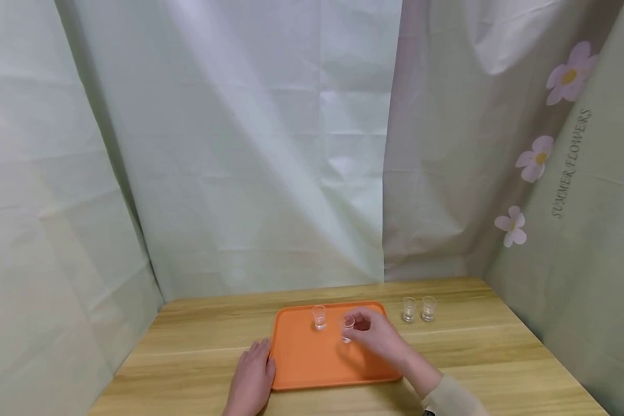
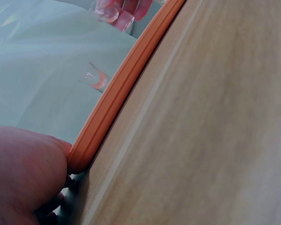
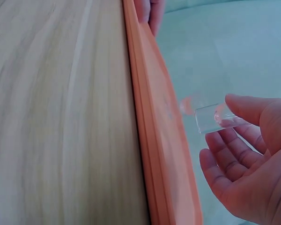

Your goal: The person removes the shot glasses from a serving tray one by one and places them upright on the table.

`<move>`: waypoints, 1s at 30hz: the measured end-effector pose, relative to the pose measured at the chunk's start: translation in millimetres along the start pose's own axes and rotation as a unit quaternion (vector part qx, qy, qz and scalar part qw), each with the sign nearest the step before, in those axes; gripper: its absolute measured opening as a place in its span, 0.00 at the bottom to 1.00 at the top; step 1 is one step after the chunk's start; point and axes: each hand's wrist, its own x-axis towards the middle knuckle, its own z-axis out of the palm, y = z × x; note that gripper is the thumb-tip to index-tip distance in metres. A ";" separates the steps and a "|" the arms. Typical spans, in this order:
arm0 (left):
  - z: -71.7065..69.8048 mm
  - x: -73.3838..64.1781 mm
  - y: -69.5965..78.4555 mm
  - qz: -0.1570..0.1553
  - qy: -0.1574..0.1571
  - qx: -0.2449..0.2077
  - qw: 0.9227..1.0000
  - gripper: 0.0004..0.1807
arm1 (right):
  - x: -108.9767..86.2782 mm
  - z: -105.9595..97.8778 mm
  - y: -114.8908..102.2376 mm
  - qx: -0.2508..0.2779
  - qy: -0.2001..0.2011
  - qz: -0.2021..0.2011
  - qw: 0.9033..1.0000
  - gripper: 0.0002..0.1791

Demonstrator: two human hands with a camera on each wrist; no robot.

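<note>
A small clear shot glass [image 1: 346, 336] is pinched between the thumb and fingers of my right hand [image 1: 374, 335], over the right half of the orange tray [image 1: 312, 370]. In the right wrist view this glass [image 3: 208, 119] looks tilted by the camera angle, its thick base between the fingertips. Another shot glass [image 1: 319, 318] stands upright on the tray, left of that hand, towards the back rim. My left hand [image 1: 252, 372] rests by the tray's left edge, its thumb side touching the rim. The left wrist view has this hand [image 2: 28, 168] against the tray's corner.
Two more shot glasses, one [image 1: 408, 309] and another [image 1: 429, 309], stand side by side on the wooden table [image 1: 203, 335], right of the tray. Pale curtains [image 1: 265, 173] close off the back and both sides of the table.
</note>
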 end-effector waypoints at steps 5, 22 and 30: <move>2.1 1.3 -1.1 -0.004 -0.003 -0.004 1.000 0.24 | -6.6 -13.5 0.2 -0.013 0.026 0.004 1.000 0.14; 3.4 1.2 -2.7 0.002 0.004 0.001 1.000 0.24 | -27.1 -56.8 4.2 -0.031 0.050 0.001 0.998 0.17; 2.3 1.1 -2.8 0.001 0.003 0.004 1.000 0.24 | -33.1 -72.4 8.6 -0.035 0.064 0.007 0.997 0.20</move>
